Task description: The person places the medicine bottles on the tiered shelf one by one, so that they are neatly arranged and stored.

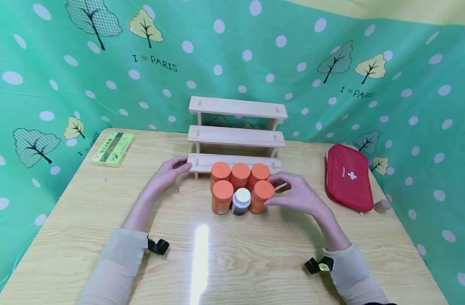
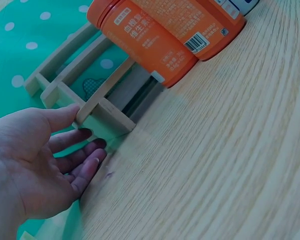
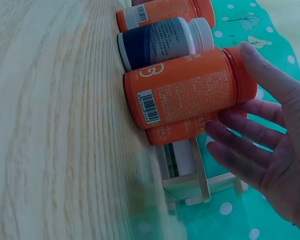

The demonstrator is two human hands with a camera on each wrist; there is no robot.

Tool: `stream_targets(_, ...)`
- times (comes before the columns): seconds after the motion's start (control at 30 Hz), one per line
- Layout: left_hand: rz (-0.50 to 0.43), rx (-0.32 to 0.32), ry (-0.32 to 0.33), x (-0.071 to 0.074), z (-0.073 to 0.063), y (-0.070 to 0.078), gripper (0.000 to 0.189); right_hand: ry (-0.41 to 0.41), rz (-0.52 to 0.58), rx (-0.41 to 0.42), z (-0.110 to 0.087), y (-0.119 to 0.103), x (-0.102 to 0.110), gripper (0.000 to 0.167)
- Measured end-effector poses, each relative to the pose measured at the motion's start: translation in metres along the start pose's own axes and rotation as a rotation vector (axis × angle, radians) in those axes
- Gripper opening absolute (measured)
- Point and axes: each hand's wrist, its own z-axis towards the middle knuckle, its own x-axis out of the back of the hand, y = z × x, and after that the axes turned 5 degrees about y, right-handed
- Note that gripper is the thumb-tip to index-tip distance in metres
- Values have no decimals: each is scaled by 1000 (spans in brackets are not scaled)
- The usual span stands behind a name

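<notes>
On the table, several orange bottles (image 1: 222, 198) and a white-capped bottle (image 1: 241, 201) with a dark label stand upright in two close rows. Behind them is a three-tier wooden shelf (image 1: 236, 135). At the shelf's left end, my left hand (image 1: 167, 173) touches the lowest board with its thumb (image 2: 65, 117), the other fingers loosely bent beside it. My right hand (image 1: 297, 192) is at the right side of the bottles. Its thumb touches the cap of the front right orange bottle (image 3: 184, 87); its fingers extend beside the orange bottle behind (image 3: 182, 131).
A yellow-green box (image 1: 113, 149) lies at the table's back left. To the right lies a red first-aid pouch (image 1: 348, 178) with a white cross, a small grey object (image 1: 382, 206) beside it. A green patterned curtain (image 1: 232, 55) surrounds the table's back and sides.
</notes>
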Motion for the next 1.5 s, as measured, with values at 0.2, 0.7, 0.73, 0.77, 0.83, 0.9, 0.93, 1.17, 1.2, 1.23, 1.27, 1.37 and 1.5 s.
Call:
stream_targets(0.2,5,6,4,2,3,3,73,10,-21,-12,2,-4,0,54)
stream_targets(0.7,3,11,7,4,4,8,72,5,-16,17,3,-5,5,47)
stream_targets(0.73,3,11,7,4,4,8,72,5,-10,17,3,-4,6,47)
stream_targets(0.77,6,10,7,4,3,9,72,6,-3,16,2,-4,6,47)
stream_targets(0.83,4,13,9,5,3,9,71,7,11,17,2,-3,8,46)
stream_targets(0.9,5,16,12,5,3,8,71,3,31,20,2,-3,10,46)
stream_targets(0.93,5,18,13,5,3,8,70,-2,41,22,2,-3,11,46)
stream_targets(1.17,-5,31,14,5,3,5,70,-15,91,14,0,-7,20,46)
stream_targets(1.2,-4,32,13,5,3,5,71,-12,95,12,-1,-7,21,46)
stream_targets(1.23,-2,33,12,5,3,5,71,-9,98,8,-2,-8,23,47)
stream_targets(1.27,-2,34,12,5,3,5,71,-3,100,5,-3,-9,24,47)
stream_targets(1.37,-6,33,8,4,3,4,72,19,110,2,-6,-10,28,48)
stream_targets(1.5,-14,31,-1,2,3,3,71,40,139,-2,-9,-9,30,48)
